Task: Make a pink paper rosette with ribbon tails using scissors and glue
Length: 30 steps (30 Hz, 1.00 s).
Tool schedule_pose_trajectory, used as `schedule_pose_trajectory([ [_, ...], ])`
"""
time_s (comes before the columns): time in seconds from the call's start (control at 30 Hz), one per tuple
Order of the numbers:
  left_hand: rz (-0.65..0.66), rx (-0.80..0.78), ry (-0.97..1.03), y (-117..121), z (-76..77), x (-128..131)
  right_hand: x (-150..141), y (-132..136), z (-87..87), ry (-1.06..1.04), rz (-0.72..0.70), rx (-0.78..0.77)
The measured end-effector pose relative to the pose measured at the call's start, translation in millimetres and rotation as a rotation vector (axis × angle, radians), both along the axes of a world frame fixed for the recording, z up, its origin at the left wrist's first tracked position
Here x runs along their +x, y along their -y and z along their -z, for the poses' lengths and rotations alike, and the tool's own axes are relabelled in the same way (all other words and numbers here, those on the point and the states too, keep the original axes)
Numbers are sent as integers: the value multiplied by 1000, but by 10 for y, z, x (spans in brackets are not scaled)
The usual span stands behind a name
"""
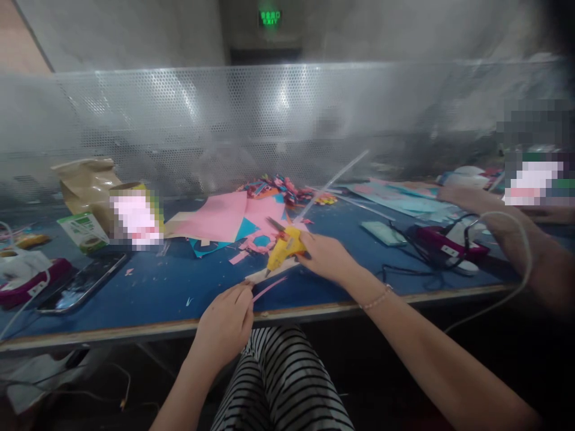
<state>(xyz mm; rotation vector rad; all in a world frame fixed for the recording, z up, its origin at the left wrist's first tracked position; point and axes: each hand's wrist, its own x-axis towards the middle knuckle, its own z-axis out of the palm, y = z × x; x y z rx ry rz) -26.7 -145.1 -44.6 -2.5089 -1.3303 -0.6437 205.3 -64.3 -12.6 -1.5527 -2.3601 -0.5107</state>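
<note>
Right hand [326, 256] grips glue gun [284, 247]; left hand [226, 323] pinches pink strip [268, 288].

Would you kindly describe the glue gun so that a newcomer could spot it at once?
Start at the blue table and find its near edge, in the middle. There the right hand grips the glue gun, nozzle down on a pale paper piece; it is the only bright yellow tool.

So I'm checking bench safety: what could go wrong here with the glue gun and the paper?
The yellow glue gun in the right hand points its nozzle near the left hand pinching a thin pink paper strip; those fingers might get burnt. Hot glue could also drip onto the blue tabletop.
</note>
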Motion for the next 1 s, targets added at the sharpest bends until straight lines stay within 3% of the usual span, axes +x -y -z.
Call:
schedule_pose_trajectory([
  [0.33,-8,0,-11,6,-22,3,136,48,-76,40,82,9],
  [0.77,-25,23,8,4,10,-2,432,90,-31,49,252,65],
  [1.0,-20,27,8,9,-4,-3,467,196,-62,60,257,154],
])
